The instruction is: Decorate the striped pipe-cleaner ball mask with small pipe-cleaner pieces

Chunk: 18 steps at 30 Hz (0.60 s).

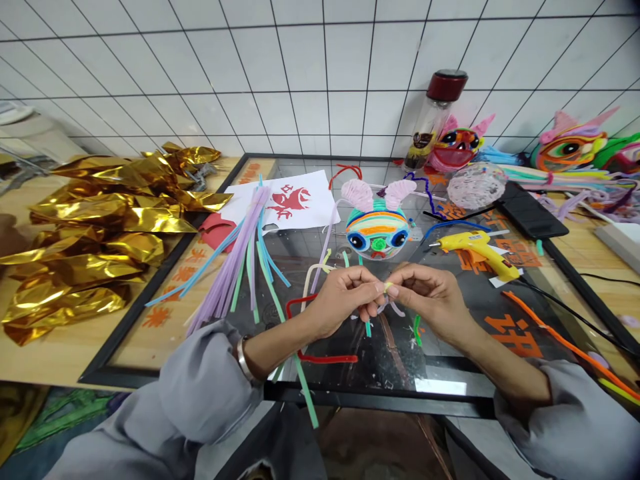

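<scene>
My left hand (353,297) and my right hand (430,297) meet over the glass board, thumbs and fingertips pinched together. Between them shows a small yellow piece of pipe cleaner (387,287), mostly hidden by the fingers. Just beyond the hands sits a colourful animal head (379,230) made of pipe cleaners, with pink ears, big black-and-blue eyes and a green nose. Below the left wrist lies a bent red pipe cleaner (327,360). Close under the right hand is a short green piece (417,330).
Purple, blue and green pipe cleaners (227,267) fan out at left, beside gold foil bundles (115,193). A yellow glue gun (475,250), a black phone (533,210) and an orange pipe cleaner (565,337) lie at right. A lidded bottle (433,123) stands at the back.
</scene>
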### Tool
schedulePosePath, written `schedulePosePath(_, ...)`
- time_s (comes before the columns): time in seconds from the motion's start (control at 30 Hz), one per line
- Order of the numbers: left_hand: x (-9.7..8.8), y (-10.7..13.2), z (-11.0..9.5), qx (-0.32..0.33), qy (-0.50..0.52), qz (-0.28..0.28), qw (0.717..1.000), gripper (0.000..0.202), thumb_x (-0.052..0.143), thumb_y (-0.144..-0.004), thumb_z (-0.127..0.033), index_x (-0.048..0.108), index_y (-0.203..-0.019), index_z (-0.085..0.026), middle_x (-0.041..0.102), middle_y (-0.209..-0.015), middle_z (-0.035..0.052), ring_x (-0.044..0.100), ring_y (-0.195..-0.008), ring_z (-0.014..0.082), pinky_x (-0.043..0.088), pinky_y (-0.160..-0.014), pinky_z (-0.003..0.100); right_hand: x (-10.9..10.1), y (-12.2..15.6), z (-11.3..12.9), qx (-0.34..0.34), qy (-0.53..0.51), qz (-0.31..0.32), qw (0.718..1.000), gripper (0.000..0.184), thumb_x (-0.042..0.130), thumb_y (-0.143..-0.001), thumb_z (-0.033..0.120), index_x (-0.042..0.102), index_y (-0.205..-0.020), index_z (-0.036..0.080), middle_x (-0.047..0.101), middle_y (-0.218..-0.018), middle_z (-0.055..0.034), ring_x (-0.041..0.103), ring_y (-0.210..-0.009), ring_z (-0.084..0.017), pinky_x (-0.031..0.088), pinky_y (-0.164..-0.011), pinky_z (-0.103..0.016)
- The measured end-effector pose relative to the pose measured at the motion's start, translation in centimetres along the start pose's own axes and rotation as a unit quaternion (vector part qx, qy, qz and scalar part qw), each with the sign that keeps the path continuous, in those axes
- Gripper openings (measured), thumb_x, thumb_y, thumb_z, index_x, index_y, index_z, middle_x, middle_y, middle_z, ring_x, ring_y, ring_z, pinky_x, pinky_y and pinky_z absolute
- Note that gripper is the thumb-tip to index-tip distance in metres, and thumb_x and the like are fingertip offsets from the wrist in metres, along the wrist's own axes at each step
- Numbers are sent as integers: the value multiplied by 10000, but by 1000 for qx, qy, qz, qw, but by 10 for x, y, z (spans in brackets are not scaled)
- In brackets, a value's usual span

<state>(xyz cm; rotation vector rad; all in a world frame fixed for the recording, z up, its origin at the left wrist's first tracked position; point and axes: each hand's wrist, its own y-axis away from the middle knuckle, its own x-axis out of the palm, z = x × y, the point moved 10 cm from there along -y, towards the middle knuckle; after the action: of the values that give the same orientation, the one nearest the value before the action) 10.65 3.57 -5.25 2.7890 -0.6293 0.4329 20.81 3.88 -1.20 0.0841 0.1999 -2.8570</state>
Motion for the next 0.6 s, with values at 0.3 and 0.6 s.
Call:
schedulePosePath(0.3, -1, 0, 7, -52, -7, -4, 999, 167, 688, -643, -244, 566, -645, -129, 621, -569, -6, 524, -426, 56, 411, -380, 155, 8, 5, 18, -111, 135, 29, 984, 111, 627, -829, 201, 658, -725, 180, 631, -675, -5, 566, -636, -117, 436, -607, -250)
schedulePosePath(0.6, -3, 0, 9, -55, -48, -35, 997, 65, 596, -582, -172, 538, -600, -148, 568, -485, -36, 474, -370, 50, 389, -354, 154, 10, 9, 20, -138, 191, 15, 972, 103, 621, -824, 179, 650, -726, 176, 638, -688, -10, 569, -650, -118, 435, -624, -251)
